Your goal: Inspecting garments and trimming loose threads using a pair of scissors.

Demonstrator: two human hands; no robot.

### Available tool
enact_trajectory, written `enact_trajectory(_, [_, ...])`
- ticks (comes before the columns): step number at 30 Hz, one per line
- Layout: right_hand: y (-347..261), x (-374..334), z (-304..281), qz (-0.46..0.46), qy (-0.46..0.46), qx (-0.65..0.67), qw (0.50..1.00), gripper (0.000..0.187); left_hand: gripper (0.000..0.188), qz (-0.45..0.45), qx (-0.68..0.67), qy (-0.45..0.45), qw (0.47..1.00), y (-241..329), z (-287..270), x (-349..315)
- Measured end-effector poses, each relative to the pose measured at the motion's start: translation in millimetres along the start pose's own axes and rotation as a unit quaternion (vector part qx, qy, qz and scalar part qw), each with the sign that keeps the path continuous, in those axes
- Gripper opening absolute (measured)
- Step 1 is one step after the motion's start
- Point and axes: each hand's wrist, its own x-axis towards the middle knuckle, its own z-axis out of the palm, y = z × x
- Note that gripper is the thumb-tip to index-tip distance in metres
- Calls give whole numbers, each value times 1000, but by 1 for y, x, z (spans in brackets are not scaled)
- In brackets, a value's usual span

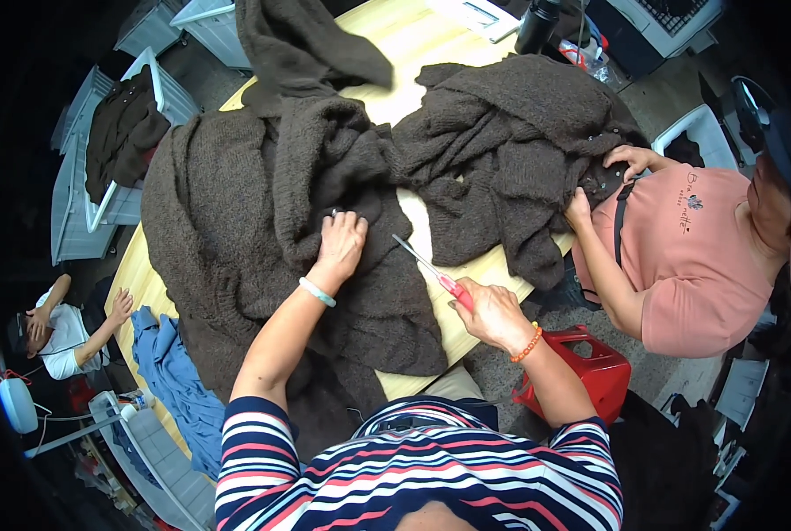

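A dark brown knit garment [227, 195] is heaped in thick folds on the table in front of me. My left hand [341, 246], a pale bangle at its wrist, lies on it with the fingers curled into the cloth. My right hand [497, 316] is closed around the handle of a slim red-handled tool [426, 265]. Its thin metal end points up and left, over the edge of the knit and toward my left hand. Whether the tool has one blade or two cannot be made out.
At right, a co-worker in a pink shirt [701, 257] handles another dark brown knit heap [510, 150]. Blue cloth [176, 380] lies on the table's left side, near a person in white [64, 341]. A red stool [590, 367] stands right of me; bins [161, 88] line the far left.
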Motion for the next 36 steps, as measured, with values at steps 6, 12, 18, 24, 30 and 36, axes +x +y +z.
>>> enact_trajectory(6, [12, -3, 8, -12, 20, 4, 1000, 24, 53, -199, -256, 133, 937, 0, -11, 13])
enact_trajectory(12, [12, 9, 16, -55, 52, 32, 997, 21, 39, -218, -270, -7, 938, -20, -11, 13])
enact_trajectory(18, [12, 22, 19, -54, 41, 11, 998, 22, 24, -193, -341, 14, 920, -20, -4, 11])
enact_trajectory(24, [9, 26, 18, -44, -25, 2, 999, 25, 24, -111, -405, 81, 904, -13, 1, -1])
enact_trajectory(30, [0, 35, 14, -54, -44, -2, 998, 26, 23, -74, -400, 89, 909, -8, 6, -10])
enact_trajectory(36, [6, 38, -1, -36, -62, -21, 997, 27, 23, -66, -400, 118, 907, -6, 2, -16])
